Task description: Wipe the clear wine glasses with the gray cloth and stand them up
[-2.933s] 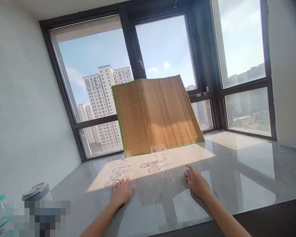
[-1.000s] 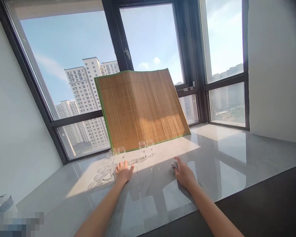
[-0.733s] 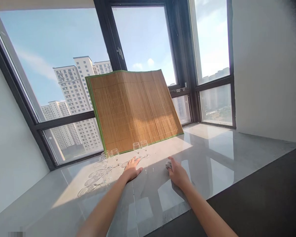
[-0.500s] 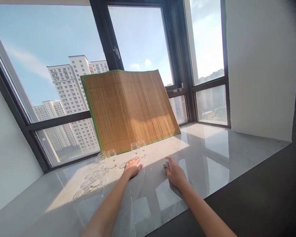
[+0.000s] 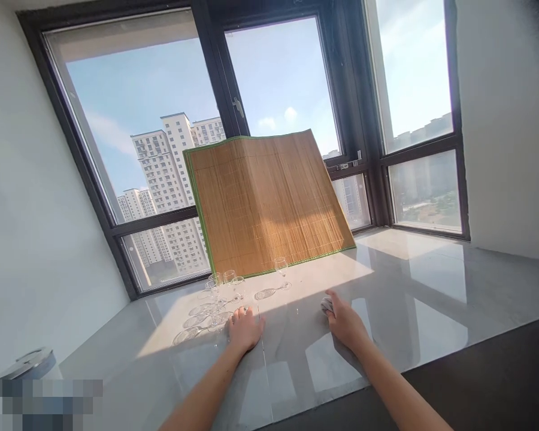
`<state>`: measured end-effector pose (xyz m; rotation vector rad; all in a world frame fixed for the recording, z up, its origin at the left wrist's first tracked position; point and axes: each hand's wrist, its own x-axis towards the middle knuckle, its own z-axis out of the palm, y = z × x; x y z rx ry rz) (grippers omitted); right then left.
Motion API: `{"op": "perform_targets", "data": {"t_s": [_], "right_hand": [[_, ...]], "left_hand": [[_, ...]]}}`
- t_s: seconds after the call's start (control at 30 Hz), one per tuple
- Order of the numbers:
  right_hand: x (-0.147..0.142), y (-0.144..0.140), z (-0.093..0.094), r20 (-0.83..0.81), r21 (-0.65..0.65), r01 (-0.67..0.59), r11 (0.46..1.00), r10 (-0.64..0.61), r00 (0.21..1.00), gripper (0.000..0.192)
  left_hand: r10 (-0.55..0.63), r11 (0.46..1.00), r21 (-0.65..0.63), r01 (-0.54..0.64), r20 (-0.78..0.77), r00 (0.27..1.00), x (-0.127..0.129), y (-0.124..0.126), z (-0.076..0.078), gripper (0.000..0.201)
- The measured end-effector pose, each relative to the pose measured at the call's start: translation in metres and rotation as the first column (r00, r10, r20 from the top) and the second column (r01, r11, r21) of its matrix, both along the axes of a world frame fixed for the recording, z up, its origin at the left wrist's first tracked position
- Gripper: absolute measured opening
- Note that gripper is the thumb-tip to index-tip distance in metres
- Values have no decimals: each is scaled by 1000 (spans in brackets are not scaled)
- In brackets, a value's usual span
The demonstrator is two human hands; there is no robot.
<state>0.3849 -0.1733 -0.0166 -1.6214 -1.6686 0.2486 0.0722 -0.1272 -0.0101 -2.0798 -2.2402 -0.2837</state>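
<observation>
Your left hand (image 5: 245,328) lies flat, fingers spread, bracing on the surface (image 5: 386,299) just beside the wine glasses (image 5: 227,286); your right hand (image 5: 345,323) bunches a cloth (image 5: 326,305), fingers curled over it, pressing it down.

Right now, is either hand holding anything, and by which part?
The right hand rests on a small crumpled cloth, fingers over its near side. The left hand lies flat on the countertop, holding nothing.
</observation>
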Motion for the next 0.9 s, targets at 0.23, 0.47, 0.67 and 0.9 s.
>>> {"op": "perform_targets", "data": {"t_s": [0.23,0.47,0.67,0.9], "right_hand": [[0,0,0,-12,11,9,1000,-8,1000,46],[-1,4,0,-21,19,15,1000,-15,1000,49],[-2,7,-2,-15,24,42,999,-42,999,51],[-3,3,2,-5,20,46,999,-46,999,50]], "left_hand": [[244,970,-37,-242,61,968,5,12,9,82],[150,973,170,-156,52,987,15,-6,13,57],[-538,843,11,538,8,843,52,14,26,51],[-462,880,-87,468,74,884,91,71,24,69]]}}
